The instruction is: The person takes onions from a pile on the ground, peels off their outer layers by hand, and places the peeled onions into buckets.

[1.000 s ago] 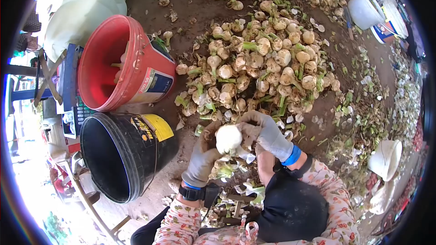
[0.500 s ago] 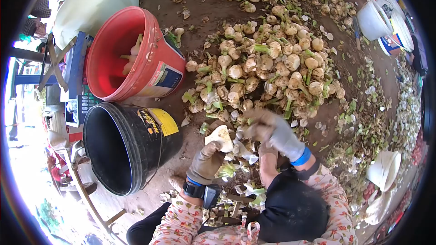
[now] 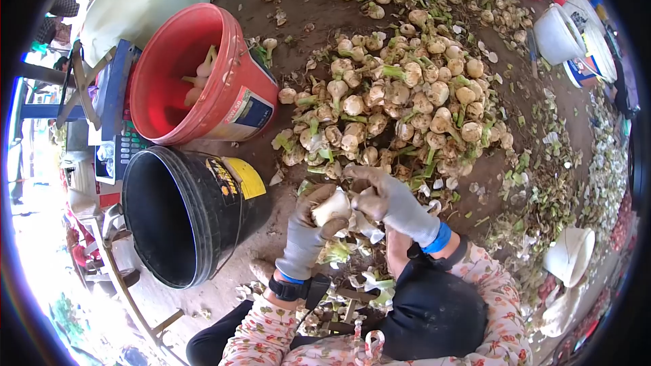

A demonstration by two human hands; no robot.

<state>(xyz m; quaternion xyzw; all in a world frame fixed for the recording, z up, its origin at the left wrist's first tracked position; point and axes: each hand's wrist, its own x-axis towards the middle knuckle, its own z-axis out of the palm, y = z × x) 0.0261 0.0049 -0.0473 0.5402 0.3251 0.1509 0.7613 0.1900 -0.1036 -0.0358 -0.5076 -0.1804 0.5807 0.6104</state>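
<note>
A pale, partly peeled garlic bulb (image 3: pixel 331 209) is gripped in my left hand (image 3: pixel 303 234), which wears a grey, dirt-stained glove. Close against the bulb's right side is my right hand (image 3: pixel 395 205), also gloved, its fingers bent into a pinch. What sits between those fingertips is too small to make out. Just beyond both hands lies a large heap of untrimmed garlic bulbs (image 3: pixel 407 102) with green stem stubs and dirty skins. Loose white skins and green scraps (image 3: pixel 337 252) litter the ground beneath my hands.
To the left, a black bucket (image 3: pixel 224 220) lies tilted toward me beside a red bucket (image 3: pixel 237 68) holding a few pale pieces. White buckets (image 3: pixel 557 35) stand far right, and a white tub (image 3: pixel 571 255) lies nearer. Peel scraps (image 3: pixel 542 183) cover the ground at right.
My right hand has come left and closed in at the bulb, its fingers no longer blurred. My left hand has turned the bulb and wrapped further round it.
</note>
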